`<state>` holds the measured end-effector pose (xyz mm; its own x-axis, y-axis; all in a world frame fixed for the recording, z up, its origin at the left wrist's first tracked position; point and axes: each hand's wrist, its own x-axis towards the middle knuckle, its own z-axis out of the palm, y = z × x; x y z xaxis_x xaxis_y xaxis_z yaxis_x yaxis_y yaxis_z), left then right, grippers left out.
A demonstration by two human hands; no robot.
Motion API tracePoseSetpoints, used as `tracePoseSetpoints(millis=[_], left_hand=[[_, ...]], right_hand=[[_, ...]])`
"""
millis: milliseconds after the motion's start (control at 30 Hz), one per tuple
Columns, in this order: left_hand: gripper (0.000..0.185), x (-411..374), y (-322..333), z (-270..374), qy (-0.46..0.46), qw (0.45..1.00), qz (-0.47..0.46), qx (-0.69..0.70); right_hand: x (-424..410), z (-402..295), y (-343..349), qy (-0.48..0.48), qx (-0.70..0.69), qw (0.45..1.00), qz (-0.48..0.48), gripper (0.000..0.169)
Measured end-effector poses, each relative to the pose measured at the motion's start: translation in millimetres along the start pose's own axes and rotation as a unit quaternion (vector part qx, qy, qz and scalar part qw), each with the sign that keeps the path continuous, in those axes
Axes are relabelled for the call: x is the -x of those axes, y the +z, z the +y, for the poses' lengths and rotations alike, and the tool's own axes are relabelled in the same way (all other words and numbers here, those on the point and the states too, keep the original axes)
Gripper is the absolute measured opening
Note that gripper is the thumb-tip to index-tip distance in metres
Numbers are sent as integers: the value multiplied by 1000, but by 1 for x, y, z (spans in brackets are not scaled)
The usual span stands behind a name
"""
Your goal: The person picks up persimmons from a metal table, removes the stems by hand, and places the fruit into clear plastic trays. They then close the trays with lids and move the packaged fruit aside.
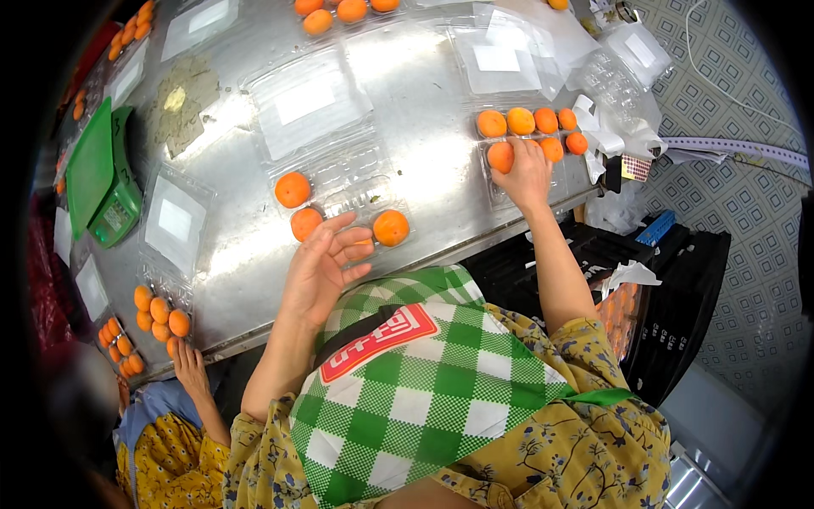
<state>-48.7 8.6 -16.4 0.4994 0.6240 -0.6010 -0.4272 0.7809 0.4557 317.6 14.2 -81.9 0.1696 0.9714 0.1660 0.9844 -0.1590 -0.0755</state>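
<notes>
My right hand (531, 175) has its thumb and fingers around an orange-coloured round fruit (500, 157) at the near left of a clear plastic punnet (502, 196). Several more fruits stand in two rows there, partly hidden by the fingers. My left hand (324, 264) is raised with its fingers apart and nothing in it. Behind its fingertips is a second clear punnet (343, 191) whose hinged lid (305, 102), bearing a white label, lies folded back. It holds a fruit (292, 189) at the left, another (391, 228) at the right and others partly covered by my left hand.
A green weighing scale (102, 178) stands at the left of the metal table (238, 254). A co-worker's hand (191, 369) touches fruit at the lower left. More fruits (351, 9) sit at the far edge. Stacked clear punnets (610, 83) lie right, above black crates (680, 305).
</notes>
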Motion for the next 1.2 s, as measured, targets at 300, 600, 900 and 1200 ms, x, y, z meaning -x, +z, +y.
tracePoseSetpoints(millis=[300, 600, 900, 1200], left_hand=[[36, -24, 24, -10, 42, 974, 8, -223], [53, -169, 153, -69, 407, 632, -119, -648], [61, -253, 198, -128, 418, 432, -98, -793], [59, -263, 205, -134, 390, 414, -68, -819]], right_hand=[[13, 70, -20, 347, -448, 804, 181, 49], [59, 46, -29, 423, -366, 811, 170, 57], [50, 52, -49, 391, -377, 822, 173, 60], [45, 78, -51, 374, -382, 827, 172, 59]])
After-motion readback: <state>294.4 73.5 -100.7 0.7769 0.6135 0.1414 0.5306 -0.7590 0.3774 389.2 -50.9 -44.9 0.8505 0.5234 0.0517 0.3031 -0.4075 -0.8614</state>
